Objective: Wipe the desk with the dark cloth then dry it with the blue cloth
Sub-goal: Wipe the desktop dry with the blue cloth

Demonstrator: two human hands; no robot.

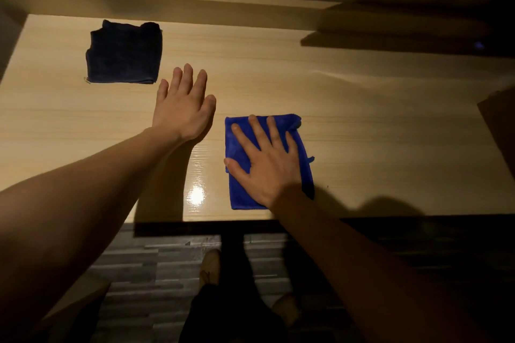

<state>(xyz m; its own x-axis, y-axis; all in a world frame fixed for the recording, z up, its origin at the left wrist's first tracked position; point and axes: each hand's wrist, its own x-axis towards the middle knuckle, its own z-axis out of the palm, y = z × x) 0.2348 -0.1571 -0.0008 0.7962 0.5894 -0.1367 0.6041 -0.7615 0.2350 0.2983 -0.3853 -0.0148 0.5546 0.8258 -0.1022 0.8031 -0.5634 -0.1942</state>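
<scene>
Head view looked down on a pale wooden desk [362, 131] under warm, dim light. The blue cloth [299, 142] lay near the front edge of the desk, a little to the right of the middle. It was folded into a tall pad. The right hand [266, 164] lay flat on top of it with the fingers [257, 128] spread wide. The hand pinched nothing; the palm just pressed the cloth down.

The left hand [182, 107] was open and flat too, fingers together, just above or on the bare wood left of the blue cloth. I could not tell if it touched the desk. It held nothing.

The dark cloth [124, 54] sat folded in a square at the back left of the desk, well apart from both hands.

A bright spot of light [196, 195] shone on the wood between the arms, so the top may have been smooth and maybe still wet there.

The blue cloth looked soft, fluffy and very light. It would likely bend and bunch up if pushed from one edge. A flat palm in the middle, with spread fingers, seemed the best way to slide it without it rolling. On the shiny wood it would probably glide easily.

From how things lay, this looked like the drying part of the job.
</scene>
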